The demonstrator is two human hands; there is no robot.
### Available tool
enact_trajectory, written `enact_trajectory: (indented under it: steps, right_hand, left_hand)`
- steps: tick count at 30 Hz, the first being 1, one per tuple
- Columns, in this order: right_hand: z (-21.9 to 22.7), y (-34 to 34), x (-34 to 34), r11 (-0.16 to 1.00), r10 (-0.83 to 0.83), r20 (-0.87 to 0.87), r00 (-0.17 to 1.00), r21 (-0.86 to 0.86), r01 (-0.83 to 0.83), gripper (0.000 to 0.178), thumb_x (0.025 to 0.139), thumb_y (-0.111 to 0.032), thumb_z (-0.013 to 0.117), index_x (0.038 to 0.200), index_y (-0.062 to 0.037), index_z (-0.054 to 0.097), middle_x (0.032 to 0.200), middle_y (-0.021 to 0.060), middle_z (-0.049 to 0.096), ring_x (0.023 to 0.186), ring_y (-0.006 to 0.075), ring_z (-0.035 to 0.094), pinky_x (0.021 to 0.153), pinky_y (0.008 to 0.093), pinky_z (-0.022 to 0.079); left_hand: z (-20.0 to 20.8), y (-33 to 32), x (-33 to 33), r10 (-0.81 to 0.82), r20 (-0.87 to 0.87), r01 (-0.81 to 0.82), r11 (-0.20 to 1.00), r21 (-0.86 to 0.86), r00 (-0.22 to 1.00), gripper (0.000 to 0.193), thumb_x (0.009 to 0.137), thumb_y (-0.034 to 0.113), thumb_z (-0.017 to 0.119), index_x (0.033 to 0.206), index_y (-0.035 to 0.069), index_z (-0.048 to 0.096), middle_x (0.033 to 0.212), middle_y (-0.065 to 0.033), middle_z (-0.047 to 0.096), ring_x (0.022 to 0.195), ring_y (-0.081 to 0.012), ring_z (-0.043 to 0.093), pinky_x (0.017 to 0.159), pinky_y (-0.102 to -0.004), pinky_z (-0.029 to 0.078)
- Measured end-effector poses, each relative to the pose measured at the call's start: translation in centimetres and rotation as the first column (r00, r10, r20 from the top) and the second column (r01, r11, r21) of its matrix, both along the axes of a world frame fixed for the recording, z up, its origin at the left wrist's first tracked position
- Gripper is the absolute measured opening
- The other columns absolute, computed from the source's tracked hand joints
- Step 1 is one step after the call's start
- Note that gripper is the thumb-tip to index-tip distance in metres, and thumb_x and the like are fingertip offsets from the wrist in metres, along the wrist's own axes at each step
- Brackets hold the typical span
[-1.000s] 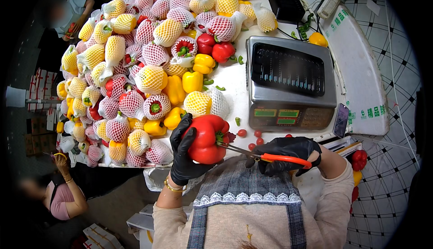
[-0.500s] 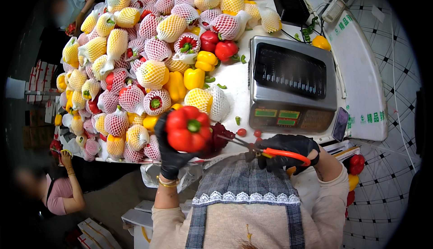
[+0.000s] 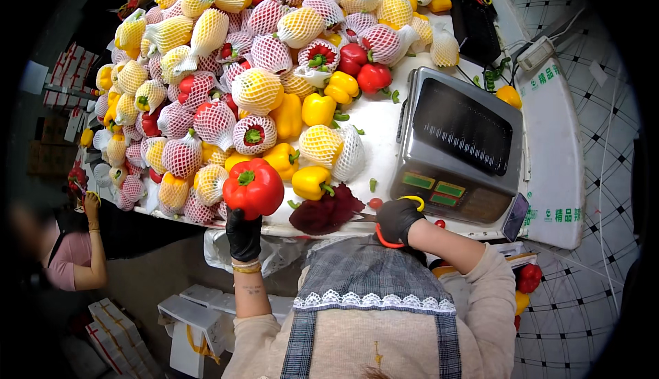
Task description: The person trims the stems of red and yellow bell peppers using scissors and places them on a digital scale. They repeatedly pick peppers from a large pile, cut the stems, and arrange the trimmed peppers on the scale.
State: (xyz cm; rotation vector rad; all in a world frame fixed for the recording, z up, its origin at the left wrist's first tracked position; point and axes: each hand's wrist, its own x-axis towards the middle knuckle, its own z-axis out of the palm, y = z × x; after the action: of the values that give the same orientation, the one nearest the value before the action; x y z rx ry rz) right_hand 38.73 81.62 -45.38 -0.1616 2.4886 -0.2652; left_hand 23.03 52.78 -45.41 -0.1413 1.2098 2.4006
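Note:
My black-gloved left hand [image 3: 244, 236] is closed around the underside of a red bell pepper [image 3: 252, 188]. The pepper is held at the near edge of the table, its green stem facing up and left. In my right hand [image 3: 399, 222], also gloved in black, is a pair of scissors [image 3: 420, 202] with an orange and a yellow handle loop. Most of the tool is hidden by the hand; its blades point left. Between the hands lies a crumpled dark red thing [image 3: 328, 211], perhaps a cloth. A bare yellow bell pepper [image 3: 312, 182] rests just beyond it.
A large heap of peppers in foam nets [image 3: 257, 90] covers the left and far table. A metal weighing scale [image 3: 453, 139] stands right, with a phone [image 3: 515, 217] at its near corner. Cut green stems [image 3: 373, 185] are scattered between. A co-worker [image 3: 79, 248] works at left.
My left hand has moved left with the red pepper and tilted it. My right hand has turned over with the scissors. The view has shifted, uncovering yellow peppers beyond the dark red thing.

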Motion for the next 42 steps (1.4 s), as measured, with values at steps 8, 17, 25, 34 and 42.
enact_trajectory:
  steps: [8,17,25,34,42]
  right_hand:
    - [5.4,4.1,-0.8,0.661,-0.512,0.026,0.859,-0.626,0.413,0.062,0.066,-0.042,0.071,0.110,-0.0023,0.052,0.097,0.0196,0.059,0.088,0.0301,0.059,0.076,0.0369,0.046]
    - [3.7,5.9,-1.8,0.214,-0.818,-0.082,0.569,-0.962,0.170,0.096,0.055,-0.026,0.082,0.131,-0.0023,0.027,0.128,0.0150,0.039,0.115,0.0254,0.043,0.098,0.0361,0.033]
    - [7.6,9.8,0.1,0.354,-0.901,-0.259,0.348,-0.902,0.247,0.089,0.059,-0.023,0.081,0.129,-0.0025,0.029,0.122,0.0119,0.043,0.109,0.0217,0.046,0.093,0.0354,0.040]
    - [10.5,20.0,-2.4,0.923,-0.339,-0.764,0.549,-0.157,0.350,0.074,0.051,-0.025,0.080,0.114,-0.0030,0.047,0.100,0.0172,0.053,0.092,0.0335,0.052,0.080,0.0409,0.043]
    - [10.4,17.4,-7.1,0.921,-0.340,-0.514,0.788,-0.013,0.390,0.062,0.058,-0.033,0.075,0.109,-0.0053,0.052,0.091,0.0185,0.057,0.089,0.0350,0.054,0.080,0.0411,0.042]
  left_hand:
    - [3.2,7.7,-0.1,-0.326,0.350,0.156,0.887,0.434,0.878,0.064,0.080,0.047,0.056,0.128,0.010,0.035,0.131,-0.0148,0.037,0.120,-0.0351,0.037,0.099,-0.0565,0.027]
    - [6.7,19.9,3.7,-0.756,0.307,0.419,0.598,0.683,0.577,0.065,0.082,0.055,0.046,0.132,0.016,0.031,0.136,-0.0122,0.030,0.125,-0.0306,0.032,0.099,-0.0503,0.033]
    - [2.8,28.2,5.2,-0.894,0.122,0.515,0.355,0.780,0.431,0.077,0.079,0.065,0.040,0.132,0.010,0.031,0.131,-0.0146,0.037,0.117,-0.0287,0.041,0.098,-0.0417,0.036]
    - [-1.1,26.3,4.9,-0.907,-0.030,0.907,0.418,0.042,0.419,0.035,0.091,0.027,0.041,0.111,0.003,0.055,0.096,-0.0079,0.061,0.084,-0.0130,0.057,0.078,-0.0251,0.045]
    - [1.2,20.3,2.2,-0.900,-0.033,0.862,0.427,-0.274,0.435,0.039,0.090,0.031,0.041,0.114,0.004,0.054,0.095,-0.0056,0.061,0.087,-0.0109,0.055,0.076,-0.0241,0.044]
